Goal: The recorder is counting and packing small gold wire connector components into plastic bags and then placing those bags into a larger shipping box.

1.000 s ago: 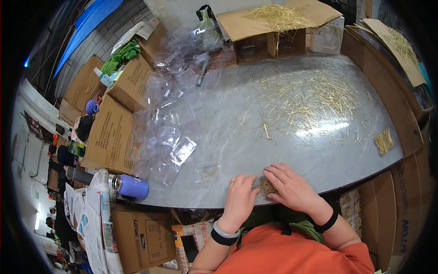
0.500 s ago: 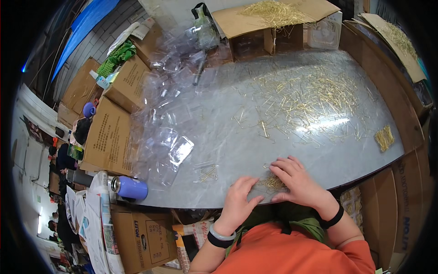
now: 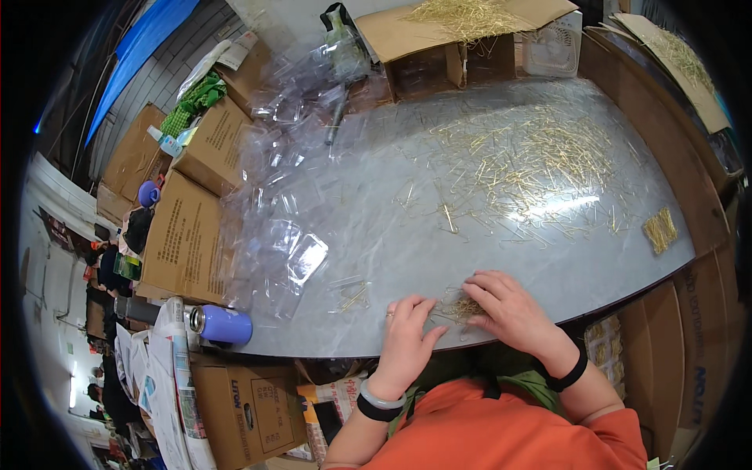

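Note:
A small bunch of gold wire hooks (image 3: pixel 456 309) lies at the near edge of the grey table, between my two hands. My right hand (image 3: pixel 513 313) is cupped over the bunch's right side, fingers on the far side and thumb nearer me; part of the bunch is hidden under it. To the left, my left hand (image 3: pixel 407 337) rests on the tabletop with its fingers stretched and thumb apart, its fingertips close to the hooks. A clear plastic box with a few hooks (image 3: pixel 352 296) sits left of that hand. Farther off, many loose gold hooks (image 3: pixel 540 164) are spread over the table.
Clear plastic boxes (image 3: pixel 286 204) are heaped along the left side by cardboard cartons (image 3: pixel 186 235). A purple bottle (image 3: pixel 223 324) stands at the near left. One packed box of hooks (image 3: pixel 660 230) lies at the right edge. A cardboard shelf (image 3: pixel 423 47) holds more hooks at the back.
My left hand has shifted slightly left, away from the bunch, leaving more of the hooks uncovered. My right hand stays over them. The whole view has shifted slightly.

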A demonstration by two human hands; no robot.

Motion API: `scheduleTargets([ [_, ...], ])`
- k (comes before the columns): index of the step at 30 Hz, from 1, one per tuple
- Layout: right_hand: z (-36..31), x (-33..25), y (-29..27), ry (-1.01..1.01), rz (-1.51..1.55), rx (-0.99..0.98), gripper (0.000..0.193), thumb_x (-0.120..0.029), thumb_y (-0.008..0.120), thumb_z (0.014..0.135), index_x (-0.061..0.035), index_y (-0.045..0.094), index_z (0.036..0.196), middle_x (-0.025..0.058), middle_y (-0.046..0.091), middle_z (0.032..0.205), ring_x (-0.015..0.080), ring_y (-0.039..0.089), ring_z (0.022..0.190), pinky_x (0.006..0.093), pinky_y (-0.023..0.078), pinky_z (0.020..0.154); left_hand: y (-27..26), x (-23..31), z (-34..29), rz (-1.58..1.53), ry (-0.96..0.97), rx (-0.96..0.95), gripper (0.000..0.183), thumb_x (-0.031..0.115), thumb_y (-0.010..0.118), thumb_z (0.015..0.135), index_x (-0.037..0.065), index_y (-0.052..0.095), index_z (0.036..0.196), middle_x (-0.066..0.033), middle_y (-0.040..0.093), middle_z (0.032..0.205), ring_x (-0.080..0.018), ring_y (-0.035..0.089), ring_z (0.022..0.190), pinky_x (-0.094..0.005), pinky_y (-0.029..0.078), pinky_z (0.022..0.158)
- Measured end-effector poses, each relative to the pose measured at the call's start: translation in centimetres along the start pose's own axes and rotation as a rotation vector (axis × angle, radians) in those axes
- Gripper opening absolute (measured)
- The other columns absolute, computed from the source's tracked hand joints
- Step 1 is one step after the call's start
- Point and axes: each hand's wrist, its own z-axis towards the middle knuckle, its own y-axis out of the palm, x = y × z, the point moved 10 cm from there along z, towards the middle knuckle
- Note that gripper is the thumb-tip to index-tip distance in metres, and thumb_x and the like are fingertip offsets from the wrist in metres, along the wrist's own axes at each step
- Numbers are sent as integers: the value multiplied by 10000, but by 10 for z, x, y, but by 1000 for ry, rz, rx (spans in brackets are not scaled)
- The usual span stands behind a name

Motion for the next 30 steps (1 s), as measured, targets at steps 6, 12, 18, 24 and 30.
scheduleTargets([
  [6,4,-6,-4,-48,52,-25,642,-287,805,811,-19,552,1337,171,557,1356,373,510,1300,481,424,1106,11,-3,-15,10,-113,9,235,37,763,823,2,684,1042,-157,659,987,-351,633,913,-429,510,807],
  [12,0,4,-2,54,-22,62,608,-261,798,810,-14,563,1313,159,571,1338,365,521,1283,464,436,1089,24,13,-10,-65,-37,-8,197,8,721,860,-4,674,1050,-155,668,968,-316,660,882,-398,536,756],
  [18,2,0,-8,4,-18,73,625,-263,814,781,-12,569,1299,153,575,1330,355,527,1266,465,440,1076,39,2,-13,-488,-164,-47,279,-25,699,866,-8,637,1138,-161,630,1114,-282,669,985,-358,561,804],
  [24,1,2,-9,-2,1,60,637,-244,826,762,-25,574,1304,148,581,1325,354,531,1258,465,444,1063,25,6,-9,-260,-67,-36,420,27,735,863,-8,585,1254,-210,502,1368,-381,528,1262,-453,436,1093],
  [30,1,5,-4,23,48,59,594,-208,824,761,-43,595,1284,137,602,1266,344,549,1211,464,446,1052,45,-2,-13,146,1,-209,756,77,688,908,-102,282,1521,-302,305,1572,-466,278,1483,-547,226,1224],
])
